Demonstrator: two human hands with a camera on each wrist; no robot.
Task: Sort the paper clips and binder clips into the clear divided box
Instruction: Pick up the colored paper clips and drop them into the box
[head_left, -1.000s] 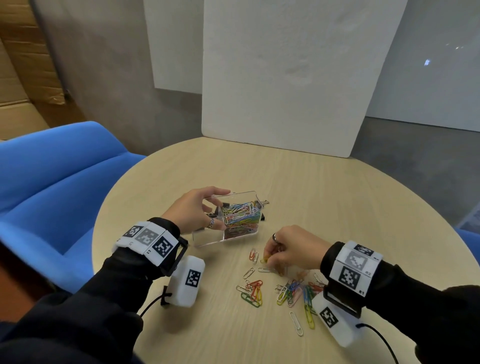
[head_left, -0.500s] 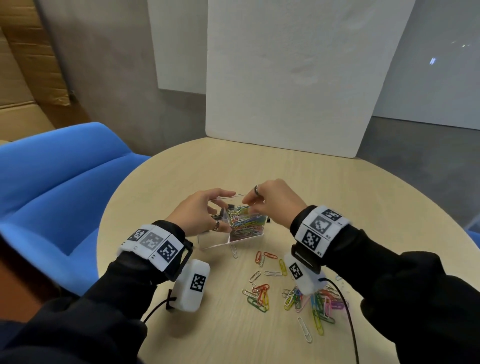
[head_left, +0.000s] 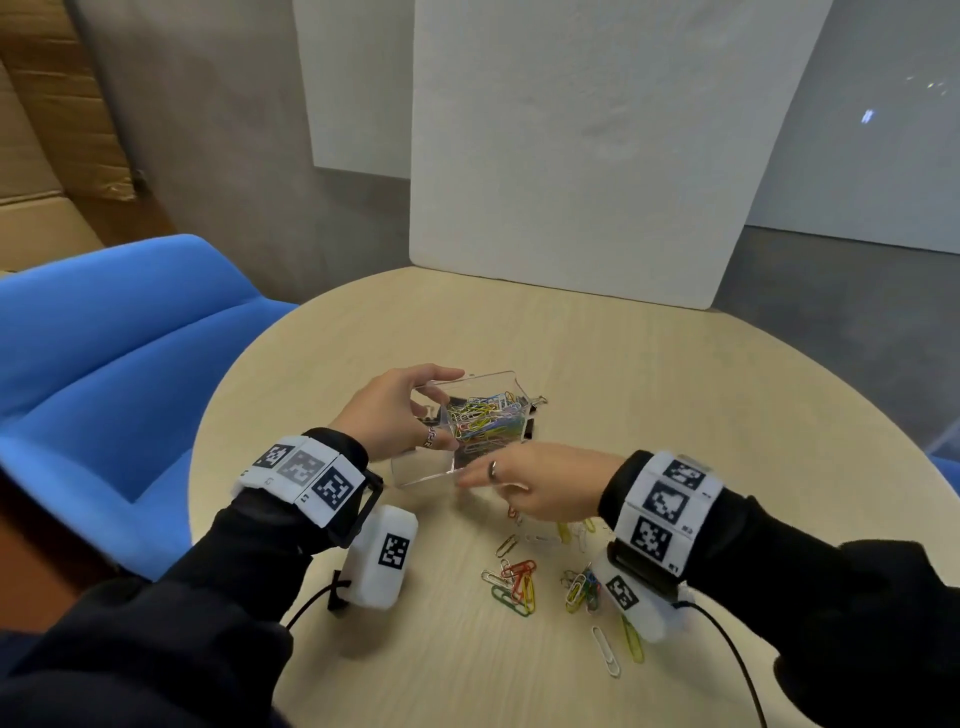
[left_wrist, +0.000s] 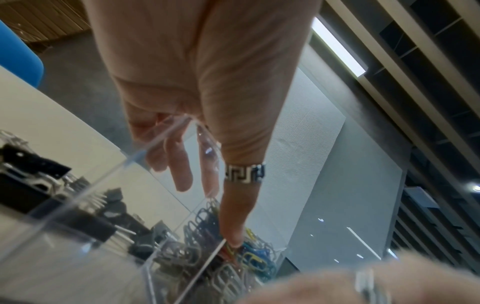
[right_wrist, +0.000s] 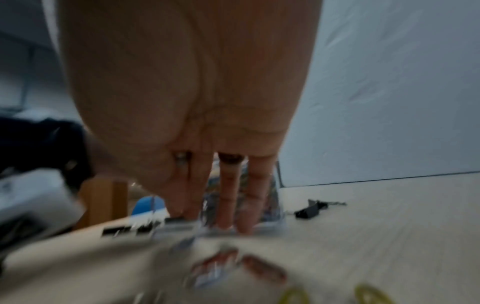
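Note:
The clear divided box (head_left: 480, 387) sits on the round table (head_left: 675, 405), tilted up under my left hand (head_left: 439, 410), which grips its left wall. One compartment is full of coloured paper clips (head_left: 483, 421). In the left wrist view my ringed thumb (left_wrist: 241, 185) presses the near wall, with black binder clips (left_wrist: 31, 170) behind the clear plastic. My right hand (head_left: 478, 483) hovers by the box's near edge with fingers (right_wrist: 228, 203) straight and nothing seen in them. Loose paper clips (head_left: 514, 584) lie on the table beneath it.
A black binder clip (right_wrist: 309, 211) lies on the table just right of the box, also seen from the head as the binder clip (head_left: 537, 401). A white board (head_left: 571, 182) leans at the table's far edge. A blue sofa (head_left: 104, 364) stands at the left.
My right hand went from the loose clips up to the box half a second ago, and has now come back down to its near edge. The left hand kept hold of the box.

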